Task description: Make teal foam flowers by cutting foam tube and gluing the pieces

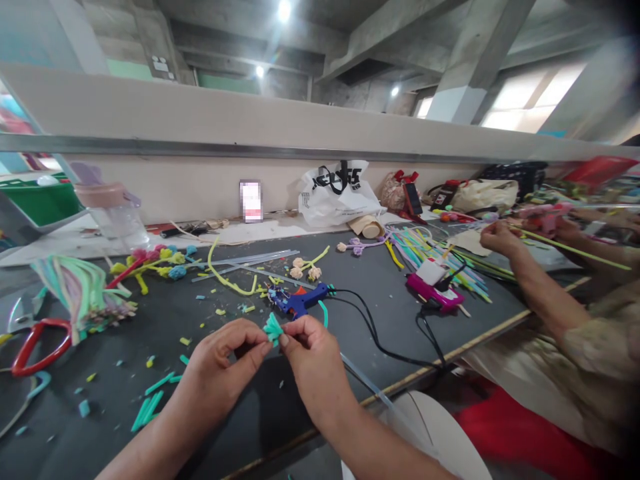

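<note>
A person's two bare hands meet over the dark desk, working on a small teal fuzzy bundle near the front, slightly left of center. The left hand's grip closes on its left side with thumb and fingertips; the right hand's grip pinches it from the right. Just beyond lies a blue glue gun, with a bent teal stem to its right. Short teal pieces are scattered at near left, close to red-handled scissors and a pastel bundle of stems. A lit phone and a white bag stand at the far side. At right, beyond a magenta power strip, a co-worker's hand is raised above the desk.
</note>
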Demonstrator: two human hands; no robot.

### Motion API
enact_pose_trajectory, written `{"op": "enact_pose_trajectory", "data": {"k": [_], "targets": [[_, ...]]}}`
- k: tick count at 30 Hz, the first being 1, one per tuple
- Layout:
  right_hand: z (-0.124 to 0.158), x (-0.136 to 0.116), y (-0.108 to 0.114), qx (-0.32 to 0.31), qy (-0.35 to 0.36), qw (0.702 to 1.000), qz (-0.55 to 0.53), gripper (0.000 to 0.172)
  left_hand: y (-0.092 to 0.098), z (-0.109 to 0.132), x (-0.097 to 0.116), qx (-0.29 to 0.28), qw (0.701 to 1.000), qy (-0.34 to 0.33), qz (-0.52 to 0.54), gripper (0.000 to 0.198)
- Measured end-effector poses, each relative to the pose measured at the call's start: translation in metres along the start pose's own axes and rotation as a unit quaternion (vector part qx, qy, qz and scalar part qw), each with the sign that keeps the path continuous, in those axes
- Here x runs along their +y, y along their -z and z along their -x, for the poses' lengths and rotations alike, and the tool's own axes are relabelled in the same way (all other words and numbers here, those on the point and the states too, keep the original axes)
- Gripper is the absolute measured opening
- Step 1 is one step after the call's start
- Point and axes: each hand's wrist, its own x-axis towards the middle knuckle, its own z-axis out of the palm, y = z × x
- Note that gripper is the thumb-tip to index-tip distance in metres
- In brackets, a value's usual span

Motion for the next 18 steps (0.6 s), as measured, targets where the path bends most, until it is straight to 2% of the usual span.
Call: {"op": "enact_pose_trajectory", "data": {"k": [3, 7, 11, 15, 18], "targets": [[0.001, -0.002, 0.0, 0.003, -0.007, 1.0, -0.014, 0.005, 0.0, -0.001, -0.001, -0.007, 1.0, 0.016, 0.011, 0.014], [-0.001, 0.001, 0.001, -0.003, -0.001, 1.0, -0.002, 0.003, 0.001, -0.001, -0.008, 0.026, 1.0, 0.008, 0.007, 0.008], [0.0, 0.008, 0.002, 0.006, 0.053, 0.996, 0.074, 0.004, 0.002, 0.001, -0.012, 0.067, 0.997, -0.011, -0.03, 0.007], [0.003, 0.013, 0.003, 0.007, 0.125, 0.98, 0.155, 0.01, 0.001, 0.0, -0.009, 0.055, 0.997, -0.036, -0.039, 0.004], [0.004, 0.015, 0.004, 0.017, 0.166, 0.969, 0.183, 0.012, 0.0, 0.0, -0.007, 0.043, 0.998, -0.031, -0.038, 0.006]]}}
